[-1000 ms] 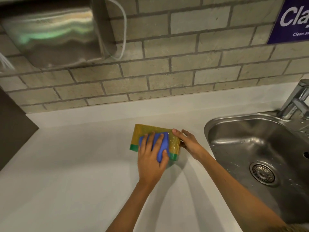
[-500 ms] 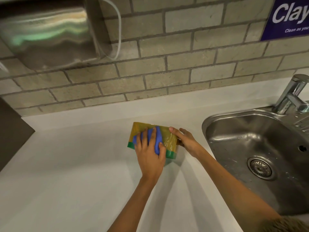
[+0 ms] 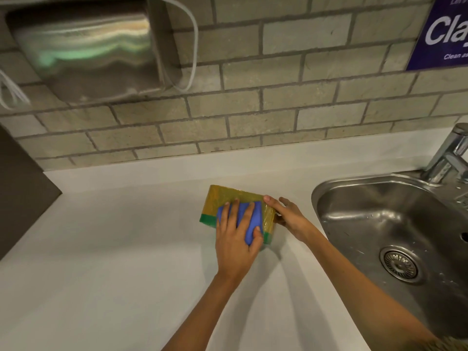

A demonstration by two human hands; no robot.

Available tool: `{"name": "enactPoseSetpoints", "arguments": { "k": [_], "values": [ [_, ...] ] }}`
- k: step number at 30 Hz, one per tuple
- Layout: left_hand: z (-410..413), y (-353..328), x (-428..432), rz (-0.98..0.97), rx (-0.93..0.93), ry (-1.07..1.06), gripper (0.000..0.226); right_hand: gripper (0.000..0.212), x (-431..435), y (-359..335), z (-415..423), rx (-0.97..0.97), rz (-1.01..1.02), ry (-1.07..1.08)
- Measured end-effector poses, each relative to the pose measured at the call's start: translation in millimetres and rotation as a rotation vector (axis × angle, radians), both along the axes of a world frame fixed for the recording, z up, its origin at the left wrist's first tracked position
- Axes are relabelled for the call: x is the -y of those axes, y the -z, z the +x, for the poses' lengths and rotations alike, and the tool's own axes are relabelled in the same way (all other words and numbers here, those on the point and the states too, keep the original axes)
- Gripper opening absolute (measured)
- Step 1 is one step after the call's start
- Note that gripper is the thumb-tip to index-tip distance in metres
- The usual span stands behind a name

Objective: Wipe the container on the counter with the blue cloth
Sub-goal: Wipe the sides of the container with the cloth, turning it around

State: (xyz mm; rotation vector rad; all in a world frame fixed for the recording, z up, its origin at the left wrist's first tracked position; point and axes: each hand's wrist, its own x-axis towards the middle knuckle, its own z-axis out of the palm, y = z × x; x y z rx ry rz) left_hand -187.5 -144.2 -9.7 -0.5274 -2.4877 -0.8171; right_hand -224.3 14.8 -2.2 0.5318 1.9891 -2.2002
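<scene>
Far to the left of both hands, a steel wall-mounted dispenser (image 3: 83, 46) hangs on the brick-tile wall (image 3: 253, 117), with a pale cable (image 3: 193, 46) looping down its right side. Below it the white surface (image 3: 114, 262) runs from the wall toward the viewer.

The left hand (image 3: 236, 239) lies palm-down on the blue cloth (image 3: 249, 221), its grip spread flat: fingers fanned forward over the cloth and the thumb curled round the cloth's near right edge, pressing it against the top of the container (image 3: 228, 201). The container is a yellowish translucent box with a green band along its lower edge; it rests on the surface directly beneath the left hand, between the wall's white upstand and the viewer. Most of the cloth is hidden under the palm, with blue showing only between and beside the fingers.

Just right of the left hand, the right hand (image 3: 291, 219) touches the container's right end, its forefinger laid along the top right corner; the grip looks loosely curved round that end, but how tightly it closes I cannot tell.

Further right of the right hand sits the stainless sink (image 3: 367, 224), its drain strainer (image 3: 400, 264) in the basin, a chrome tap (image 3: 450, 158) behind it, and a purple sign (image 3: 443, 34) on the wall above.
</scene>
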Motion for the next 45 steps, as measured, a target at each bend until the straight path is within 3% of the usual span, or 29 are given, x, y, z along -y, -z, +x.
{"name": "enactPoseSetpoints", "arguments": {
  "k": [5,7,15,20,26,30,37,41,45],
  "values": [
    [-41.0,-17.7,16.3,0.224,0.177,-0.314,0.051,0.116,1.0,-0.2,-0.6,0.009,0.053,-0.014],
    [-41.5,-19.7,11.2,0.201,0.197,-0.35,0.051,0.111,1.4,1.2,-1.4,0.008,0.057,-0.013],
    [5.2,-0.3,-13.8,-0.069,-0.016,-0.037,0.055,0.097,7.8,4.4,1.8,-0.07,0.117,-0.005],
    [-8.2,-7.9,-9.8,0.549,0.267,-0.174,0.05,0.076,31.5,-5.9,4.1,-0.189,0.249,0.025],
    [-23.5,-25.8,-4.8,1.017,0.604,-0.337,0.053,0.072,56.4,-7.0,15.6,-0.307,0.428,0.008],
    [-26.7,-23.2,7.4,1.029,0.781,-0.366,0.059,0.071,65.1,-3.3,28.1,-0.378,0.551,-0.044],
    [-39.0,-15.8,21.2,1.087,0.781,-0.451,0.046,0.066,81.8,3.8,48.3,-0.479,0.604,-0.051],
    [-43.0,-14.0,25.5,1.091,0.735,-0.505,0.042,0.069,93.0,11.6,59.4,-0.459,0.761,-0.09],
    [-41.4,-10.2,24.9,1.105,0.687,-0.519,0.048,0.092,104.3,13.9,67.8,-0.453,0.857,-0.119]
  ]
}}
